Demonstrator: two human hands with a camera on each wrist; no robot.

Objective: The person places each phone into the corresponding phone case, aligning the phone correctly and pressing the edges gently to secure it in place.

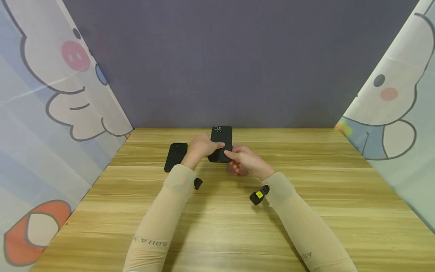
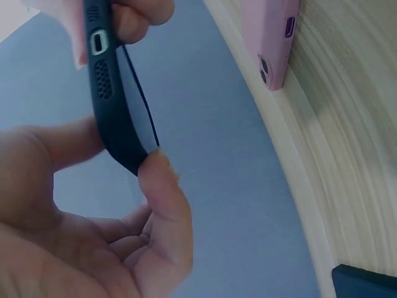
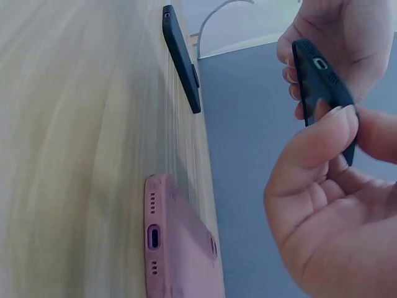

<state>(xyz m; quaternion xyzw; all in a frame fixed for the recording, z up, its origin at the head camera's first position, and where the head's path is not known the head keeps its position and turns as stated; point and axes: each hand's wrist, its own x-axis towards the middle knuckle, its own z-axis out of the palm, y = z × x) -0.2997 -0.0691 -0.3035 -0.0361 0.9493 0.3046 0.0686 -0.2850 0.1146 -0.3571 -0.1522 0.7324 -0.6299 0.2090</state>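
Observation:
A phone in a black case [image 1: 221, 136] is held between both hands, its back with two round lenses turned toward the head camera. My left hand [image 1: 202, 145] grips its left side, and the thumb lies across the back. Its lower right corner is pinched by my right hand [image 1: 247, 160], thumb on the back. In the left wrist view the phone's bottom edge [image 2: 104, 74] shows a port opening and speaker holes, with a pale strip along one side. Partly covered by the right hand, a pink phone [image 1: 238, 171] lies on the table just below.
Another black phone [image 1: 175, 155] lies camera side up to the left of the left hand. The wooden table [image 1: 217, 234] ends at a dark grey panel [image 1: 217, 64]. Cartoon-printed cloths [image 1: 391, 109] hang at both sides. A dark wrist device [image 1: 259, 195] sits beside the right sleeve.

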